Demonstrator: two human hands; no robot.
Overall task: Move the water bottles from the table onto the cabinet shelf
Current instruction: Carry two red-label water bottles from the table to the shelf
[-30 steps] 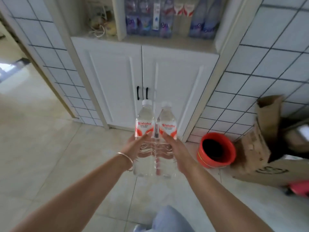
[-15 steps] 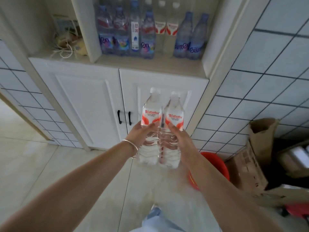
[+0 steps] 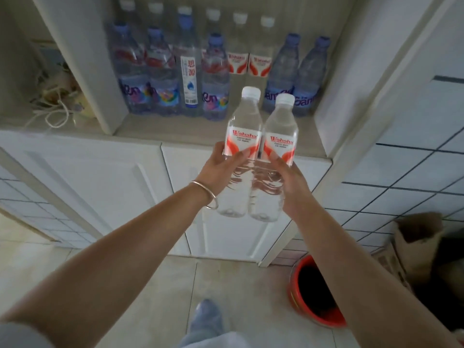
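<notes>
Gripping two clear water bottles side by side, one per hand, carrying both as a pair so it is one trip. My left hand (image 3: 221, 169) is curling round the left bottle (image 3: 241, 151), thumb lying across the front just under the red-and-white label. My right hand (image 3: 288, 182) is wrapping the right bottle (image 3: 277, 159) the same way. The two bottles are touching along their sides, caps tilted slightly away from me, probably because I am pressing them together to keep them steady. A bracelet (image 3: 207, 194) is sitting on my left wrist.

Landmark: the cabinet shelf (image 3: 175, 131). Both bottles are hanging in the air in front of its edge, not yet on it, above the white cabinet doors (image 3: 100, 187). On the shelf, blue-capped bottles (image 3: 216, 79) are standing at the front, white-capped ones (image 3: 259, 64) behind them. A bare strip of shelf is showing in front of the white-capped pair, between the blue-capped groups; that looks like the likely spot. Left of the shelf divider, some cord (image 3: 52, 109) is lying. Below and right of the shelf, a red bucket (image 3: 313, 295) is standing on the floor beside cardboard (image 3: 411, 237).
</notes>
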